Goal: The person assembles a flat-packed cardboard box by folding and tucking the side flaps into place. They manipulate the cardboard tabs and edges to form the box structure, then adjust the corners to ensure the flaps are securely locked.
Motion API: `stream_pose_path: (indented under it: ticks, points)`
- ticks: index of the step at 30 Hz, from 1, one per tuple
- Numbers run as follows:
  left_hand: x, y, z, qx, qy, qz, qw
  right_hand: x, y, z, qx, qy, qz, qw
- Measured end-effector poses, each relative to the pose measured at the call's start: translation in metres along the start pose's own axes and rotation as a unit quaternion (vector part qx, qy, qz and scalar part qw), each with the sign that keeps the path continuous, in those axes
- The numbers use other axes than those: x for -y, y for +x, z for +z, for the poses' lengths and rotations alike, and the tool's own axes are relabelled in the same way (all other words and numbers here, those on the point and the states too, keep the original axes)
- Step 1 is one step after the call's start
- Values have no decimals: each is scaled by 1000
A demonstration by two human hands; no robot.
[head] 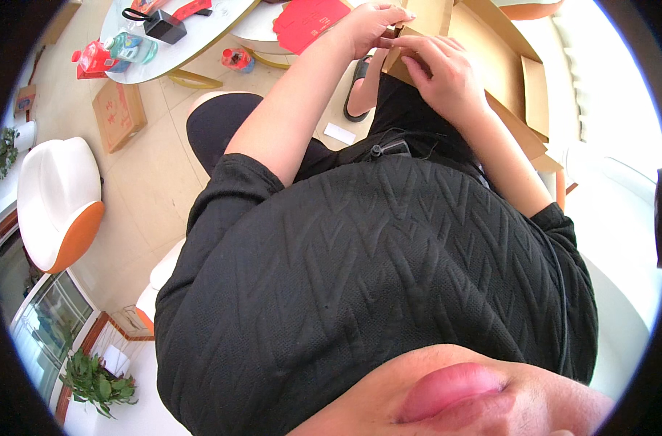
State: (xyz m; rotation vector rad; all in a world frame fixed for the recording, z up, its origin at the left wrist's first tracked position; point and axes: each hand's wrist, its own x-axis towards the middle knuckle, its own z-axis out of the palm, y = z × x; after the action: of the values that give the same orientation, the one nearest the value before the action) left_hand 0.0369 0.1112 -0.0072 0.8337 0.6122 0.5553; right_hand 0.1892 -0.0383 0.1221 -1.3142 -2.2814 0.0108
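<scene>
In the head view, an open brown cardboard box [497,46] with raised side walls and folded flaps lies at the upper right, over my dark-clothed lap. My left hand [377,30] pinches the box's near-left corner, its fingertips bent around the cardboard edge. Close beside it, my right hand [445,68] grips the same corner region, with fingers over the edge and thumb lower down. The fingertips of both hands nearly meet; what lies between them is partly hidden.
A white round table [200,32] holds a black box-shaped device [165,27], bottles and red packaging. Red printed card [312,24] lies on another surface. On the floor are a flat carton [119,116], a bottle [238,60] and a white-orange chair [61,204]. A slipper-clad foot [359,98] shows below my hands.
</scene>
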Motion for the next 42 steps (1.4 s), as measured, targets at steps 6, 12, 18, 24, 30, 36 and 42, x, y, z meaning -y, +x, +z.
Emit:
stream_pose_path:
  ticks: [6, 12, 18, 24, 30, 36, 42]
  points:
    - [1, -18, 15, -17, -8, 15, 1000, -13, -3, -5, -79, -81, -24, 993]
    - [2, -25, 16, -41, -24, 17, 999, 11, -15, -19, -97, -156, -18, 983]
    - [3, -29, 11, -45, 9, 32, 998, 4, -51, -49, 60, -85, 193, 976]
    - [-7, -39, 29, -47, 18, 25, 998, -34, -45, -57, 154, -63, 118, 979]
    - [-7, -40, 27, -56, 33, 28, 997, -49, -30, -41, 139, -24, 131, 981]
    - [-10, -49, 25, -35, -3, 22, 999, -15, -11, -49, 112, 13, 169, 979]
    - [-14, -49, 27, -53, 12, 15, 998, -3, 2, -38, 129, -2, 125, 984]
